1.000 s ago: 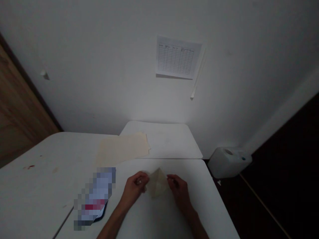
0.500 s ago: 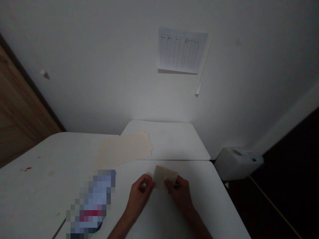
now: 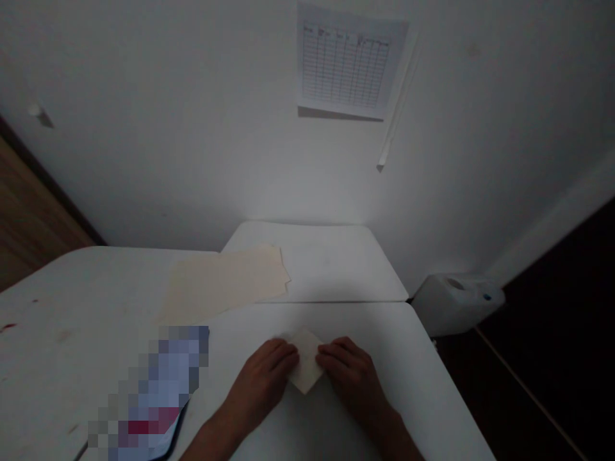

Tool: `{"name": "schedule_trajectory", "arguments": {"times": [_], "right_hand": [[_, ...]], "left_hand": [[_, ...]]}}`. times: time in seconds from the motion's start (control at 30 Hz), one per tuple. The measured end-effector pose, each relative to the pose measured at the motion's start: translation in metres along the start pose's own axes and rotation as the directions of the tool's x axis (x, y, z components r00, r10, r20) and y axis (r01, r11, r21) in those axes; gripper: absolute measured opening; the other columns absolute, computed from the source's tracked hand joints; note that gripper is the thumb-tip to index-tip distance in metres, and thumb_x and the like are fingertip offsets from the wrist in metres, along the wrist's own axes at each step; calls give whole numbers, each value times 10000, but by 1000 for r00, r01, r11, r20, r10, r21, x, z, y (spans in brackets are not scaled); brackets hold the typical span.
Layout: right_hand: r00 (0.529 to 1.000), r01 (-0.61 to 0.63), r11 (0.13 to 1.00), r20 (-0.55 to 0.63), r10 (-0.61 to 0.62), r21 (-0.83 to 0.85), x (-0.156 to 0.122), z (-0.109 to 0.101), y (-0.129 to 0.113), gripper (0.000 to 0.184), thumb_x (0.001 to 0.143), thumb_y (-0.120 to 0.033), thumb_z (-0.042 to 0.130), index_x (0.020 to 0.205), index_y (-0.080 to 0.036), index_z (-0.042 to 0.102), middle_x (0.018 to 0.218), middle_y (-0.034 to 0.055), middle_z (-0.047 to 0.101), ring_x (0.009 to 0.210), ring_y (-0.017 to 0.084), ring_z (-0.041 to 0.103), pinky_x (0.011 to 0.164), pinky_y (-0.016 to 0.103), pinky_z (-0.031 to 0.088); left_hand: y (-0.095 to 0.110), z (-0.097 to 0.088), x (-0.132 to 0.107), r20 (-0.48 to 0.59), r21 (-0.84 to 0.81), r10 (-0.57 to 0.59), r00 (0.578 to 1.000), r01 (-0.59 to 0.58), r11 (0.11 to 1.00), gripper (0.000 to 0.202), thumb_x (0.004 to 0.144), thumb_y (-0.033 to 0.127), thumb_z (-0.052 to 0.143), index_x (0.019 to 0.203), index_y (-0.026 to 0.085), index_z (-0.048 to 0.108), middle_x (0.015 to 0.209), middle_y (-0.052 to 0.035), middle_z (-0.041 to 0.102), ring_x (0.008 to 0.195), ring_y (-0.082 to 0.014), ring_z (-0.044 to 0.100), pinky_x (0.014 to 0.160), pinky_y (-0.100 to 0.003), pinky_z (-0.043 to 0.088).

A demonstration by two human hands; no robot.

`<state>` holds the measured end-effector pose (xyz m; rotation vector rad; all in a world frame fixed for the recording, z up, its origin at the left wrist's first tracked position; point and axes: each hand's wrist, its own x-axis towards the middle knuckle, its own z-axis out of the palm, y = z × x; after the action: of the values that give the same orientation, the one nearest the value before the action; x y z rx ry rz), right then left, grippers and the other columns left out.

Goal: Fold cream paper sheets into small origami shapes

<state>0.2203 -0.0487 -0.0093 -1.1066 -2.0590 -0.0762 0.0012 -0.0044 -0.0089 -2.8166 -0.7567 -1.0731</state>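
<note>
A person's left hand (image 3: 266, 379) and right hand (image 3: 352, 378) lie palm-down on a white desk (image 3: 423, 384), fingers stretched out flat rather than curled, their tips resting on opposite edges of a small folded piece of cream paper (image 3: 306, 370). The paper lies flat on the desk between the two hands, one corner pointing back toward the wrists. Beyond the left hand, farther from the person, a larger cream sheet (image 3: 223, 283) lies on the desk, and a blurred-out blue and red item (image 3: 154, 390) sits just outside the left forearm. Ahead of both hands a printed chart (image 3: 343, 64) hangs on the wall, and a white container (image 3: 456, 301) stands on the floor past the right hand
</note>
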Motion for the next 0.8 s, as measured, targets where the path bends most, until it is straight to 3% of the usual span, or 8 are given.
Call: {"name": "schedule_trajectory", "arguments": {"times": [0.23, 0.4, 0.6, 0.8], "right_hand": [[990, -68, 996, 130, 60, 53, -11, -5, 8, 163, 909, -136, 579, 980, -223, 697, 963, 35, 724, 840, 180, 576, 722, 291, 518], [976, -130, 989, 187, 115, 73, -13, -14, 3, 218, 926, -128, 529, 1032, -228, 691, 982, 48, 730, 821, 184, 574, 697, 297, 518], [980, -103, 994, 172, 96, 33, -15, -16, 0, 227, 930, -154, 512, 1016, -249, 700, 993, 51, 734, 757, 184, 573, 646, 302, 511], [974, -98, 995, 208, 94, 6, -12, -18, -4, 144, 925, -220, 551, 912, -202, 693, 965, 74, 725, 765, 190, 580, 721, 352, 493]], "left_hand": [[3, -12, -2, 184, -52, -111, 977, 122, 991, 279, 843, 73, 438, 991, 173, 652, 956, -81, 695, 881, -209, 642, 792, -346, 573], [4, -15, -13, 158, -101, -139, 978, 156, 983, 237, 901, 123, 448, 1001, 193, 651, 974, -77, 685, 906, -192, 641, 814, -312, 560], [6, -14, -23, 118, -92, -186, 976, 197, 976, 183, 934, 151, 466, 953, 191, 644, 890, -66, 666, 834, -192, 611, 724, -298, 547], [8, -16, -18, 132, -103, -172, 976, 186, 977, 204, 941, 138, 444, 898, 181, 639, 832, -63, 627, 782, -184, 580, 659, -276, 514]]}}
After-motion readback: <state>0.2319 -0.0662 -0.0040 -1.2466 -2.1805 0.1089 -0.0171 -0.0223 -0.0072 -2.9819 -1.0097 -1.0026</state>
